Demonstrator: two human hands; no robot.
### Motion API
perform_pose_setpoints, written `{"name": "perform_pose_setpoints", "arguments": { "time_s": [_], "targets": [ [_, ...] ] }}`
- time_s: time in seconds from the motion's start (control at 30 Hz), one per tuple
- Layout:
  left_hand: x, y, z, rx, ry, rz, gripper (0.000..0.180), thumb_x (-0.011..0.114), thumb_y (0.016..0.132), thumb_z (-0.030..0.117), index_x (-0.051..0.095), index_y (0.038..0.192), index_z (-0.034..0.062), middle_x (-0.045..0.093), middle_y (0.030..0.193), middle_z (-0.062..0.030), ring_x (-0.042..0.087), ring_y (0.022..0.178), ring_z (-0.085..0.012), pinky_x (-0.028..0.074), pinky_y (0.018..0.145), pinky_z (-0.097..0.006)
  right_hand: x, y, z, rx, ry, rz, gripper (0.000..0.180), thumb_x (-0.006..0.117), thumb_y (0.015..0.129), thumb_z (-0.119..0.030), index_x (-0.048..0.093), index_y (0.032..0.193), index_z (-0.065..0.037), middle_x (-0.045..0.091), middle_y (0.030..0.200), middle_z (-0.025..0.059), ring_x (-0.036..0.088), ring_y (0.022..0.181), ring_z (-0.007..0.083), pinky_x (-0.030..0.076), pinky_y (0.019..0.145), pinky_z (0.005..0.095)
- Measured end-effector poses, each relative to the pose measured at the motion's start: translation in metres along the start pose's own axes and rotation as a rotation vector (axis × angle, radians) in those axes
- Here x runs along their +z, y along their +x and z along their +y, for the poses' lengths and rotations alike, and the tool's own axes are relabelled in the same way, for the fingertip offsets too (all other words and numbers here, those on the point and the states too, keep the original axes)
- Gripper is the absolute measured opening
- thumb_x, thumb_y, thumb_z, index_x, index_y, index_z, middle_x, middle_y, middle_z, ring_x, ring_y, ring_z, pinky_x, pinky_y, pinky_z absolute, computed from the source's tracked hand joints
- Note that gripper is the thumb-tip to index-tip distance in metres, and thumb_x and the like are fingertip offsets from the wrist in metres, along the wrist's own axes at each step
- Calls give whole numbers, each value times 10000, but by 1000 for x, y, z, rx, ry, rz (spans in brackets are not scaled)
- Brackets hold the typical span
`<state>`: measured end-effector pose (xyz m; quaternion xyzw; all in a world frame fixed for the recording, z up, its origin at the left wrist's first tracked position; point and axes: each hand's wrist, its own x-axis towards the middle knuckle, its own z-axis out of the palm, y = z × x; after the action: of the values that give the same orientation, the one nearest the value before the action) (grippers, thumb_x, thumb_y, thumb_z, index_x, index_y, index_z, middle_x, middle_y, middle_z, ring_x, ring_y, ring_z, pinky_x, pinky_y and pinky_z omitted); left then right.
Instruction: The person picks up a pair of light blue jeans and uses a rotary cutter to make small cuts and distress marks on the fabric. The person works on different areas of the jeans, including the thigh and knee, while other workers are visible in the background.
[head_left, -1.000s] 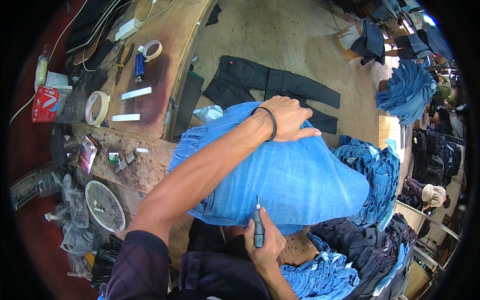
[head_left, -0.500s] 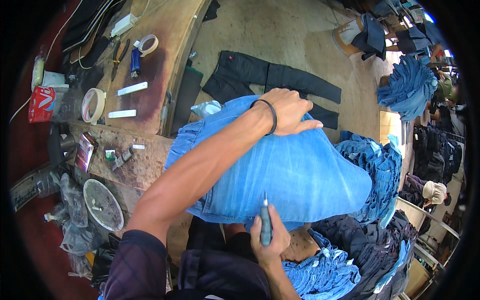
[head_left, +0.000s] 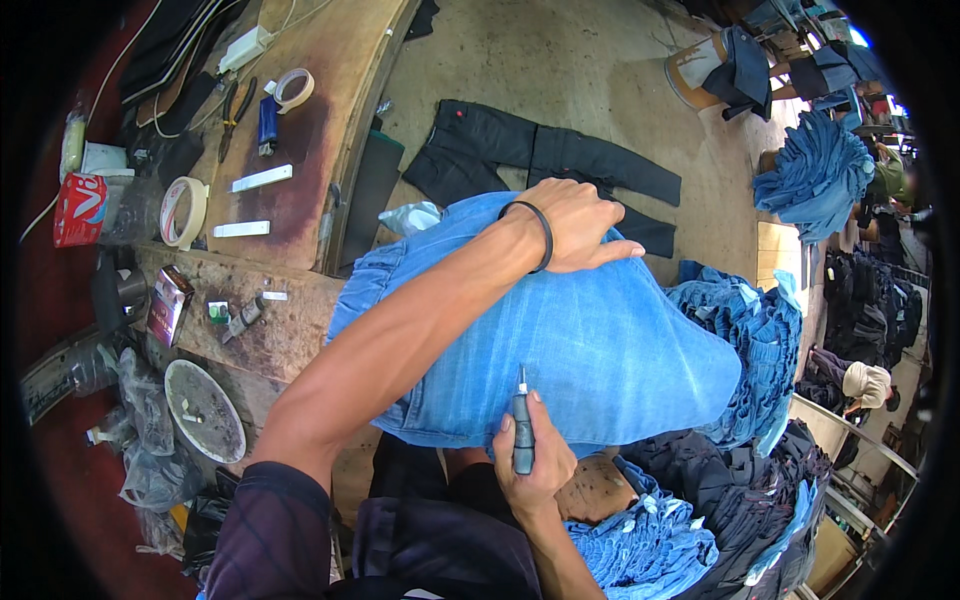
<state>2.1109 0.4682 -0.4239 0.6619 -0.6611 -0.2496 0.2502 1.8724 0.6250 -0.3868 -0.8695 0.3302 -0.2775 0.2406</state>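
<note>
A piece of light-blue denim jeans (head_left: 620, 350) lies stretched out in front of me, with paler worn streaks across it. My left hand (head_left: 575, 222), a black band on its wrist, reaches across to the far edge, fingers curled over the denim and thumb stuck out to the right. In my right hand (head_left: 545, 460), near the close edge, is a grey-green handheld rotary tool (head_left: 523, 435) with a thin metal bit pointing away from me over the denim. Whether the bit touches the cloth I cannot tell.
Dark trousers (head_left: 540, 150) lie on the floor ahead. Piles of blue jeans (head_left: 745, 350) and dark garments (head_left: 740, 500) stand at the right. On the left bench are tape rolls (head_left: 184, 212), pliers (head_left: 236, 118) and a blue lighter (head_left: 268, 125). A person (head_left: 868, 385) bends at far right.
My right hand has shifted the rotary tool slightly left and away from me across the denim. My left hand holds its place.
</note>
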Motion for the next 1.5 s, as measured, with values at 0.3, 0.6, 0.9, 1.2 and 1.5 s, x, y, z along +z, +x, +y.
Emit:
{"name": "perform_pose_setpoints", "arguments": {
  "time_s": [0.3,0.6,0.9,1.2,1.5],
  "targets": [
    [-1,0,0,-8,-3,1,710,554,1002,702,746,896,26,706,721,-245,723,755,-451,583,767,-541,0,0,-2,13,19,-12,451,828,832,14,683,1243,129,776,955,198,641,557,229,514,533,328],
    [-3,0,1,-42,-1,-54,694,557,1006,683,760,938,23,733,808,-247,735,828,-444,588,813,-542,-9,-21,-10,40,27,-30,462,822,838,9,680,1262,124,746,832,168,607,513,222,479,499,334],
    [-12,1,8,-99,-12,-142,685,560,1010,664,783,1010,16,770,957,-253,751,957,-435,594,891,-538,-11,-31,-11,65,37,47,415,809,863,-17,682,1233,126,747,861,188,632,550,230,486,503,343],
    [-12,0,8,-113,-21,-151,683,566,1008,666,784,1020,18,769,977,-259,747,978,-436,589,919,-530,-15,-29,-19,185,12,-63,434,809,878,-33,672,1262,114,730,856,195,676,618,279,542,569,363],
    [-12,1,6,-102,-17,-144,679,572,1004,656,782,1000,11,768,966,-261,745,975,-442,588,912,-536,0,-2,-3,39,-26,3,422,799,875,-39,671,1244,122,762,898,222,739,647,277,574,581,336]
  ]
}}
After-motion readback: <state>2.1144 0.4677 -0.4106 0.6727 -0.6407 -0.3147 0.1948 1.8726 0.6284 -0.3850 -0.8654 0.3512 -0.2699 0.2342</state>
